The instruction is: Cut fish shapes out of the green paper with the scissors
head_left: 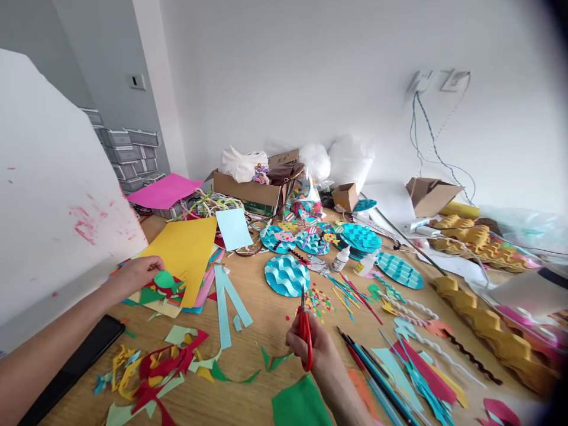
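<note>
Left of the wavy disc [287, 275], the left hand [146, 270] seemingly has the green cut-out [165, 280] in its grip, apparently for placing, which calls for gentle release; nearer than the disc, the right hand [321, 344] grasps red scissors [303, 324].

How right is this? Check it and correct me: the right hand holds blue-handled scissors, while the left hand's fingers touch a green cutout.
The handle colour is wrong: in the head view, the scissors in the right hand have red handles, not blue. The rest stands: the left hand has its fingers touching a green cutout.
</note>
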The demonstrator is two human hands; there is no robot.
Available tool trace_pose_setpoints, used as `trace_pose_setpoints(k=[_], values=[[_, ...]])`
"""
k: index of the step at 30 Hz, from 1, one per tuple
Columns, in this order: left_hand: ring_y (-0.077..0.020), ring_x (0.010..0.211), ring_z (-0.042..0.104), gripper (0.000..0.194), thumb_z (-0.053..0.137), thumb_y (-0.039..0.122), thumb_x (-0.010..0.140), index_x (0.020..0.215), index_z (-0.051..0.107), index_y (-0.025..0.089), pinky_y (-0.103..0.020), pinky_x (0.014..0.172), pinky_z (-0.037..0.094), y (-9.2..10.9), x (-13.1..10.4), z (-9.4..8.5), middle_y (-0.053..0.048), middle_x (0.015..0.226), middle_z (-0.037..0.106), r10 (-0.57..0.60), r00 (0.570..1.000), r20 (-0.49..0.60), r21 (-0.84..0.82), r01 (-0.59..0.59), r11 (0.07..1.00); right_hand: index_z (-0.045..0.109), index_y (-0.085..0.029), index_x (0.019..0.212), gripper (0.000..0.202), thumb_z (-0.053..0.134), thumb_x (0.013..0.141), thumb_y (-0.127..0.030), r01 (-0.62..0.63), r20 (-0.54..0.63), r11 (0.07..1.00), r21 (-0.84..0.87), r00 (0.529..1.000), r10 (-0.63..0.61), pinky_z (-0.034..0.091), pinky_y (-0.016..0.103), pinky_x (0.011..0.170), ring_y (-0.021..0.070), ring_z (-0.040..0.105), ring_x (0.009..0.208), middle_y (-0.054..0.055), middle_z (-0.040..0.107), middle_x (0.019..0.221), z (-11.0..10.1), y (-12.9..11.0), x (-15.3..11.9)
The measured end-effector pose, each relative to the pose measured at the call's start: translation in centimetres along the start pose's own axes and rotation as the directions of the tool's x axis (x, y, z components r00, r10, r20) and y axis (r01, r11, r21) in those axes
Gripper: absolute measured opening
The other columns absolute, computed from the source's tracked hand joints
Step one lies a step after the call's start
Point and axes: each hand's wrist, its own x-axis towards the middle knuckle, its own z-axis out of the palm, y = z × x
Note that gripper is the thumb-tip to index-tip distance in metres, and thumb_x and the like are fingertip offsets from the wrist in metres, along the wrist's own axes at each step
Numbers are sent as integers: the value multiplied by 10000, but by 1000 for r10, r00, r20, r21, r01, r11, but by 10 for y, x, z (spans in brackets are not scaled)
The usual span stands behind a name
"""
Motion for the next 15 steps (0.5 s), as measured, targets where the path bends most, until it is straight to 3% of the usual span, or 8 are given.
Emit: trace_pose_setpoints(k=[5, 8, 10, 12, 15], values=[[-387, 995, 592, 81, 554, 269, 630, 711, 557, 267, -448, 915, 399, 24, -4, -3, -65, 864, 656, 90, 992, -84, 188, -73, 979, 524, -203, 731, 340, 761, 627, -424, 11, -61, 999, 44, 998, -8, 390, 269, 552, 161, 504, 583, -10, 545, 626, -2, 3, 0], [-399, 1021, 580, 102, 499, 291, 724, 779, 577, 255, -484, 921, 385, 57, -8, 11, -121, 948, 664, 159, 987, 4, 221, -156, 963, 535, -203, 760, 328, 754, 632, -411, 43, -166, 996, 79, 986, -29, 393, 263, 540, 149, 503, 558, -24, 549, 617, -4, -3, -3], [-313, 856, 634, 131, 493, 310, 785, 806, 612, 259, -399, 784, 453, 84, -18, 35, -88, 896, 694, 207, 965, 163, 197, -238, 951, 544, -203, 767, 286, 741, 666, -384, 77, -241, 994, 79, 969, -55, 400, 261, 538, 146, 502, 561, -23, 556, 631, -7, -8, -5], [-240, 741, 648, 136, 498, 274, 797, 780, 631, 255, -321, 702, 471, 112, -33, 68, -31, 762, 687, 271, 904, 330, 147, -333, 931, 530, -209, 759, 272, 728, 671, -373, 96, -291, 992, 86, 954, -67, 408, 262, 545, 147, 509, 575, -19, 567, 650, -10, -12, -6], [-231, 891, 666, 181, 534, 176, 754, 859, 665, 244, -314, 806, 479, 145, -59, 118, -41, 932, 717, 364, 790, 494, 87, -461, 883, 516, -212, 769, 255, 701, 688, -368, 124, -352, 987, 98, 932, -82, 416, 264, 556, 148, 516, 585, -23, 556, 653, -15, -14, -5]])
